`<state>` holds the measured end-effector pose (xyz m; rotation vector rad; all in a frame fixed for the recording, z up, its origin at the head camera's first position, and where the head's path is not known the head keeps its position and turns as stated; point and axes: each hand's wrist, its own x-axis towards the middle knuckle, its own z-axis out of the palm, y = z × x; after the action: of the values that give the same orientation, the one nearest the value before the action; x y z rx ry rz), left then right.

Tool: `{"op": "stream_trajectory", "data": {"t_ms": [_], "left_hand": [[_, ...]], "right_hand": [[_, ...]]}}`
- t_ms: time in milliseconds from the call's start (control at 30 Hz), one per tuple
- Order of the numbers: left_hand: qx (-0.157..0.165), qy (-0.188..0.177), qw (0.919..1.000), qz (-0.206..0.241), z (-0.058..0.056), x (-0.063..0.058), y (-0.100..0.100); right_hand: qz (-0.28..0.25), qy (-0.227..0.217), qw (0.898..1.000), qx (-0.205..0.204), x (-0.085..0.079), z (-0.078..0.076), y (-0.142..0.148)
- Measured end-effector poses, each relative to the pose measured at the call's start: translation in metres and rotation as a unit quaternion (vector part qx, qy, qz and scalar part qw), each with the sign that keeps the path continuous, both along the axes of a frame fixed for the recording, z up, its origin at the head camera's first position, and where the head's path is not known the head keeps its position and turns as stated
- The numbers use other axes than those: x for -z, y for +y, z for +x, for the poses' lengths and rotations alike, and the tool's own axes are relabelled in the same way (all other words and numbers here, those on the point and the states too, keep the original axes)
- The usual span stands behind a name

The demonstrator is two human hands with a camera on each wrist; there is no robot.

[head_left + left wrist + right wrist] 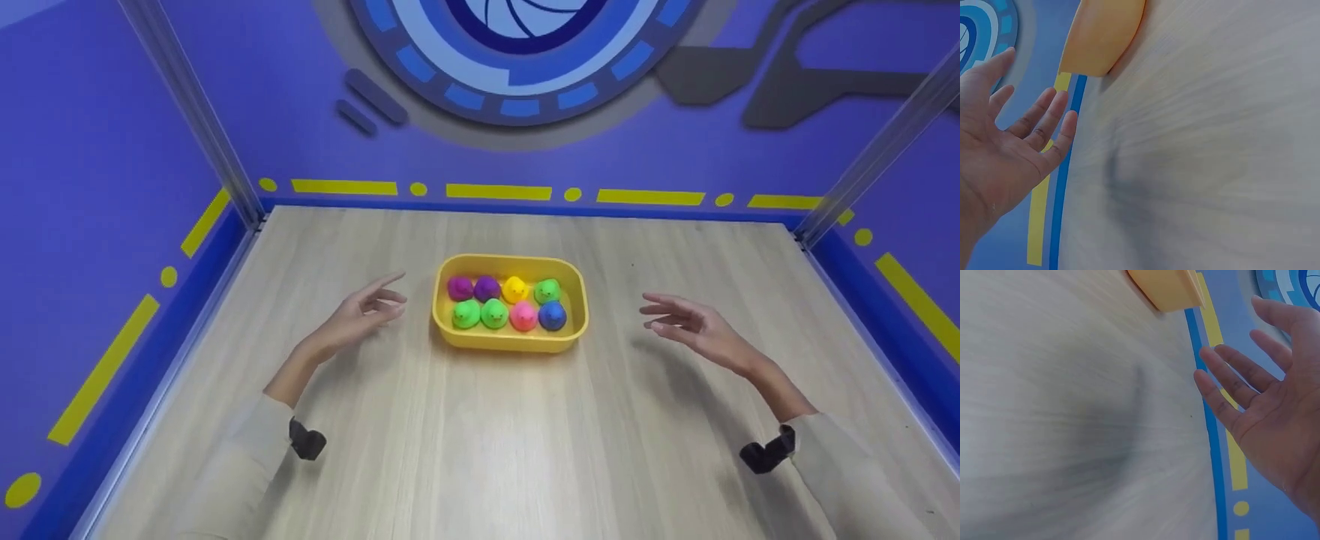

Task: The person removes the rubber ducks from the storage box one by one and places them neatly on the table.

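Observation:
A yellow tub stands on the wooden table, with several small toy ducks inside in two rows. The back row has a magenta duck, a purple duck, a yellow duck and a green duck. In front are two green ducks, a pink duck and a blue duck. My left hand hovers left of the tub, fingers relaxed and apart from it. To the tub's right my right hand hangs over the table, its fingers loosely spread, holding nothing.
The pale wooden table is bounded by a blue back wall and side walls with yellow markings. Metal posts rise at the back corners. Each sleeve carries a small black wrist device.

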<state>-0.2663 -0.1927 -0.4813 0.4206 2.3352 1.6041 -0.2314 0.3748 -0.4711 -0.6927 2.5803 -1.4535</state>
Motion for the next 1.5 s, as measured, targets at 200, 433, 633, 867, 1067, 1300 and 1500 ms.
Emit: {"op": "stream_trajectory", "data": {"t_ms": [200,433,633,867,1067,1300,1500], "left_hand": [[0.029,-0.017,0.9981,0.051,-0.005,0.013,0.014],[0.026,-0.009,0.9991,0.032,-0.011,0.020,0.032],[0.022,-0.019,0.9993,0.025,-0.020,0.026,0.048],[0.016,-0.039,0.9984,0.039,-0.024,0.035,0.059],[0.008,-0.042,0.9978,0.052,-0.026,0.038,0.064],[0.012,-0.050,0.9971,0.056,-0.030,0.038,0.067],[0.019,-0.043,0.9971,0.060,-0.030,0.035,0.062]], "right_hand": [[0.023,-0.029,0.999,0.019,0.008,-0.007,-0.015],[-0.003,-0.047,0.999,0.020,0.023,-0.014,-0.032],[-0.029,-0.054,0.998,0.030,0.031,-0.023,-0.052],[-0.064,-0.099,0.993,0.034,0.039,-0.031,-0.076],[-0.108,-0.134,0.984,0.034,0.042,-0.035,-0.086],[-0.092,-0.134,0.986,0.044,0.038,-0.037,-0.084],[-0.075,-0.129,0.987,0.050,0.036,-0.040,-0.087]]}}
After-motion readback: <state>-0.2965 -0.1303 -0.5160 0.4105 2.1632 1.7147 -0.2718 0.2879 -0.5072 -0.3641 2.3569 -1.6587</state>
